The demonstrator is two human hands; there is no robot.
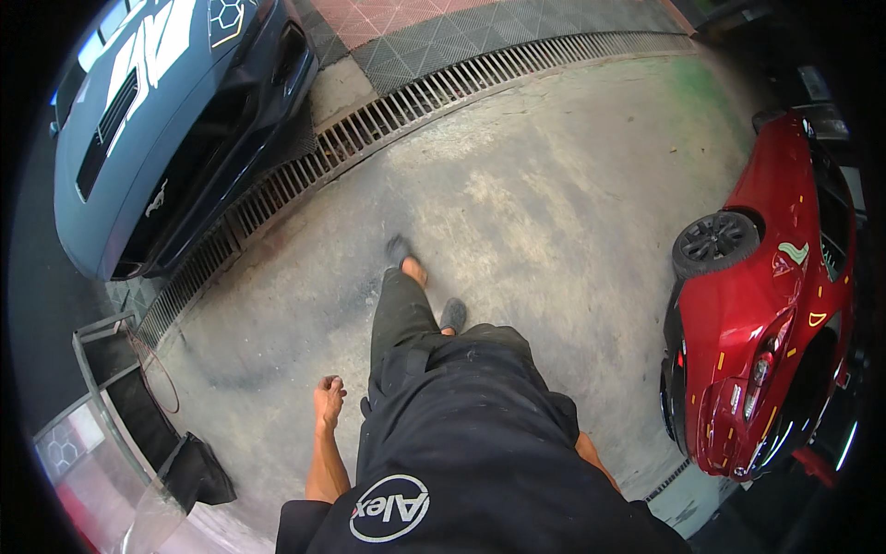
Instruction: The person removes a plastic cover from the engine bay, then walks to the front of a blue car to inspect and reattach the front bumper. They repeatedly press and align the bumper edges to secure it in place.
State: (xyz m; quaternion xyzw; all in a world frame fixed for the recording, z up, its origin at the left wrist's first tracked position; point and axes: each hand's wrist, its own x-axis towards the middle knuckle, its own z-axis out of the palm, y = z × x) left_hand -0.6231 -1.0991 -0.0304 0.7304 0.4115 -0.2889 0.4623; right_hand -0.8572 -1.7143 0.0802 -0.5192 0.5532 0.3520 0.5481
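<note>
Black shirt [461, 480] fills the lower centre, black trousers [406, 332] below it, one leg stepping forward over the concrete floor [554, 203]. Left hand [328, 399] hangs just left of the trousers, grip curled together into a loose fist, nothing in it, nothing touched. Right hand not visible; only a strip of right forearm [595, 462] shows behind the shirt's right edge, so its grip can't be told. Front foot [406, 263] in a dark sandal, heel lifted; second foot [452, 314] just behind it, partly hidden by the trousers. Taking the person as landmark: grey car [157, 138] sits well off to the upper left, nose toward the drain grate [369, 129], which runs diagonally between that car and the person. Red car [766, 314] stands to the right, well apart, one black wheel [715, 242] facing the person. Nearest object to the left hand is a metal-framed stand [120, 388] at lower left, with a dark bag [198, 475] at its foot, near but not touching the hand. Red and grey tile floor [415, 28] lies beyond the grate.
</note>
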